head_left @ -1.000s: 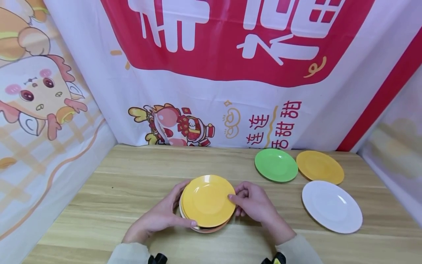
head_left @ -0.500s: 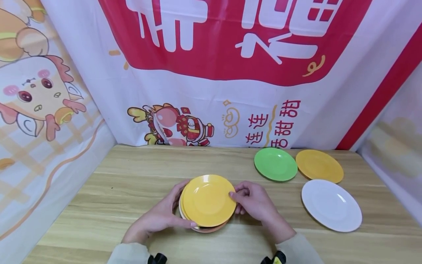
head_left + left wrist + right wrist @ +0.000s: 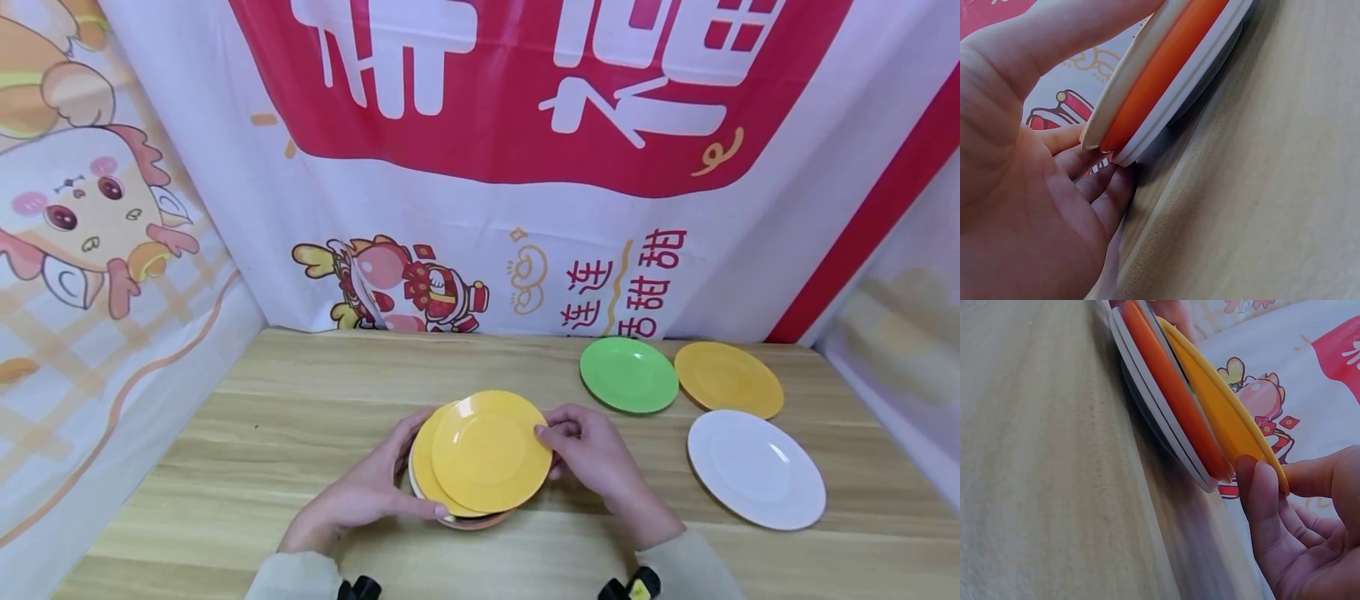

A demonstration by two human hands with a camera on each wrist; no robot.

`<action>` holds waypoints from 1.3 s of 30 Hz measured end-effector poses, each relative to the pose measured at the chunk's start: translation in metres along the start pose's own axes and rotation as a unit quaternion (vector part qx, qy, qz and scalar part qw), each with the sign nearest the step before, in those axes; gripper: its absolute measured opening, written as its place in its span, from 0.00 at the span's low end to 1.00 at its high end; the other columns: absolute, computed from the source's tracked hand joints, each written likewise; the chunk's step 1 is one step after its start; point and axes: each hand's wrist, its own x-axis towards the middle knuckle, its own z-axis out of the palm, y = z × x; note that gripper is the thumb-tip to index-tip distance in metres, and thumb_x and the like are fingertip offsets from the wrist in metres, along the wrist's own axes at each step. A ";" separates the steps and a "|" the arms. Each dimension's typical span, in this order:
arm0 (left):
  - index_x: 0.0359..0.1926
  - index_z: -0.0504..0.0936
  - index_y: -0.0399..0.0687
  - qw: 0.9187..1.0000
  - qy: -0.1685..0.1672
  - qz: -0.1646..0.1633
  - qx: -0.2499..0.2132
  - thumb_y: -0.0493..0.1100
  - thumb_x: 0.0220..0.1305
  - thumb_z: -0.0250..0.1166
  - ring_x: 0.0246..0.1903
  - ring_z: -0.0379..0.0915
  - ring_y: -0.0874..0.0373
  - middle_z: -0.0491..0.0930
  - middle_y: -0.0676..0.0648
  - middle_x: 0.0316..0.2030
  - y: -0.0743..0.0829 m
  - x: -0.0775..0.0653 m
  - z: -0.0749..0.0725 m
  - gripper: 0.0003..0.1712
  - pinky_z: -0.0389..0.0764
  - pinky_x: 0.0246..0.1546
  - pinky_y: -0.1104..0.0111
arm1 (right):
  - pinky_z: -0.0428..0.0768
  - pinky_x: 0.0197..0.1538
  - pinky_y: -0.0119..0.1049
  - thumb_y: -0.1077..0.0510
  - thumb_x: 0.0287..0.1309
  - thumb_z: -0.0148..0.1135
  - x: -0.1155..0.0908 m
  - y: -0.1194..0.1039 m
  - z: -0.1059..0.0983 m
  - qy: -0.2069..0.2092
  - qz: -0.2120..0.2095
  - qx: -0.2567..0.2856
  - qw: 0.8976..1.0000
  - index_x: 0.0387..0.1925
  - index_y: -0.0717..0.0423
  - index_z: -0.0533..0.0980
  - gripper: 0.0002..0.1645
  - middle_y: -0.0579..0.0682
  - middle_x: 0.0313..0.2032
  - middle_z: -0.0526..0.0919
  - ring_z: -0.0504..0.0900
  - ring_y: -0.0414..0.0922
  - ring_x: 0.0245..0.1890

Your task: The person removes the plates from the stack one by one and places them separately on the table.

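A stack of plates sits in the middle of the table, a yellow plate [image 3: 492,454] on top, shifted right over a second yellow plate [image 3: 424,467]. My right hand [image 3: 588,450] pinches the top plate's right rim between thumb and fingers. In the right wrist view that yellow plate [image 3: 1225,406] tilts up off the stack at the pinched side. My left hand [image 3: 375,487] holds the stack's left side, thumb at the front rim. Below, the left wrist view shows a cream plate [image 3: 1134,72], an orange plate [image 3: 1163,78] and white rims [image 3: 1182,90].
At the back right lie a green plate [image 3: 628,375] and a darker yellow plate [image 3: 728,380], with a white plate [image 3: 755,469] in front of them. A printed cloth [image 3: 480,250] hangs behind the wooden table [image 3: 225,467].
My right hand has drawn the top yellow plate to the right, baring more of the second yellow plate. The left hand has stayed in place on the stack.
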 end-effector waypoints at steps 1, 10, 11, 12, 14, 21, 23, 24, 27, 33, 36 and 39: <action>0.85 0.52 0.57 1.000 0.000 0.001 0.001 0.45 0.47 0.89 0.86 0.44 0.47 0.54 0.48 0.86 0.000 0.000 0.000 0.72 0.43 0.86 0.45 | 0.88 0.30 0.35 0.57 0.70 0.71 0.000 0.000 -0.001 -0.002 0.004 0.006 1.000 0.50 0.63 0.81 0.14 0.53 0.33 0.86 0.84 0.44 0.24; 0.85 0.52 0.58 1.000 0.002 0.000 0.002 0.46 0.48 0.89 0.86 0.44 0.47 0.54 0.48 0.86 0.000 0.000 0.001 0.71 0.43 0.86 0.43 | 0.90 0.33 0.37 0.57 0.72 0.69 0.004 0.002 -0.011 -0.003 0.024 0.030 0.999 0.52 0.64 0.80 0.16 0.55 0.36 0.87 0.86 0.46 0.28; 0.85 0.52 0.58 1.000 0.002 -0.001 0.001 0.46 0.48 0.89 0.86 0.44 0.47 0.54 0.48 0.86 0.000 0.000 0.001 0.71 0.43 0.86 0.43 | 0.90 0.34 0.37 0.57 0.72 0.68 0.004 0.003 -0.012 -0.003 0.026 0.030 0.999 0.52 0.64 0.80 0.16 0.55 0.36 0.87 0.86 0.46 0.28; 0.85 0.52 0.58 1.000 0.001 -0.001 0.000 0.46 0.48 0.89 0.86 0.44 0.47 0.54 0.48 0.86 0.000 0.000 0.001 0.71 0.43 0.86 0.43 | 0.90 0.34 0.37 0.57 0.72 0.69 0.004 0.003 -0.013 -0.003 0.029 0.031 0.999 0.52 0.64 0.80 0.16 0.55 0.36 0.87 0.86 0.46 0.28; 0.85 0.52 0.58 1.000 0.002 -0.003 -0.002 0.45 0.47 0.89 0.86 0.44 0.47 0.54 0.48 0.86 0.000 0.000 0.001 0.72 0.42 0.86 0.43 | 0.90 0.34 0.37 0.57 0.72 0.69 0.005 0.003 -0.014 -0.004 0.031 0.031 0.999 0.53 0.64 0.80 0.16 0.55 0.37 0.87 0.86 0.46 0.28; 0.84 0.54 0.60 1.000 0.005 -0.005 -0.005 0.46 0.47 0.89 0.86 0.46 0.47 0.56 0.49 0.85 0.000 0.000 0.004 0.70 0.42 0.86 0.41 | 0.90 0.36 0.37 0.56 0.73 0.67 0.005 0.006 -0.021 -0.010 0.025 0.040 0.999 0.54 0.65 0.79 0.17 0.55 0.39 0.88 0.85 0.45 0.29; 0.84 0.55 0.60 1.000 0.003 -0.007 -0.006 0.46 0.47 0.89 0.86 0.47 0.46 0.56 0.48 0.85 0.000 -0.001 0.004 0.70 0.42 0.86 0.40 | 0.90 0.36 0.37 0.57 0.73 0.67 0.004 0.009 -0.023 -0.010 0.028 0.047 0.998 0.54 0.65 0.79 0.17 0.55 0.39 0.88 0.85 0.45 0.30; 0.84 0.55 0.59 1.000 0.002 -0.007 -0.005 0.46 0.47 0.89 0.86 0.47 0.45 0.56 0.48 0.85 0.000 -0.001 0.005 0.70 0.42 0.86 0.40 | 0.89 0.36 0.37 0.57 0.73 0.67 0.004 0.011 -0.024 -0.010 0.029 0.052 0.998 0.55 0.66 0.79 0.17 0.54 0.39 0.88 0.85 0.45 0.30; 0.85 0.54 0.60 1.000 -0.001 -0.010 -0.005 0.46 0.47 0.89 0.85 0.47 0.45 0.56 0.48 0.85 0.000 -0.001 0.005 0.70 0.42 0.86 0.39 | 0.89 0.36 0.37 0.58 0.73 0.66 0.003 0.016 -0.029 -0.008 0.032 0.060 0.998 0.57 0.68 0.78 0.19 0.53 0.39 0.88 0.85 0.44 0.31; 0.85 0.53 0.61 1.000 0.003 -0.011 0.000 0.46 0.47 0.89 0.86 0.45 0.45 0.54 0.48 0.85 0.001 -0.001 0.002 0.71 0.42 0.86 0.39 | 0.90 0.36 0.37 0.58 0.73 0.67 0.001 0.020 -0.040 0.003 0.037 0.064 0.997 0.60 0.69 0.77 0.22 0.53 0.40 0.88 0.86 0.44 0.31; 0.85 0.53 0.60 1.000 0.003 -0.014 0.000 0.46 0.48 0.89 0.86 0.44 0.44 0.54 0.48 0.86 0.002 -0.001 0.001 0.71 0.42 0.86 0.39 | 0.90 0.37 0.37 0.57 0.74 0.66 -0.001 0.021 -0.046 0.007 0.043 0.063 0.997 0.62 0.69 0.76 0.24 0.53 0.42 0.88 0.86 0.44 0.33; 0.85 0.53 0.60 1.000 0.002 -0.015 0.001 0.47 0.48 0.89 0.86 0.45 0.45 0.54 0.48 0.86 0.002 -0.001 0.001 0.71 0.43 0.86 0.40 | 0.91 0.38 0.37 0.56 0.75 0.66 -0.004 0.024 -0.053 0.011 0.049 0.065 0.997 0.64 0.69 0.74 0.26 0.53 0.43 0.88 0.86 0.44 0.36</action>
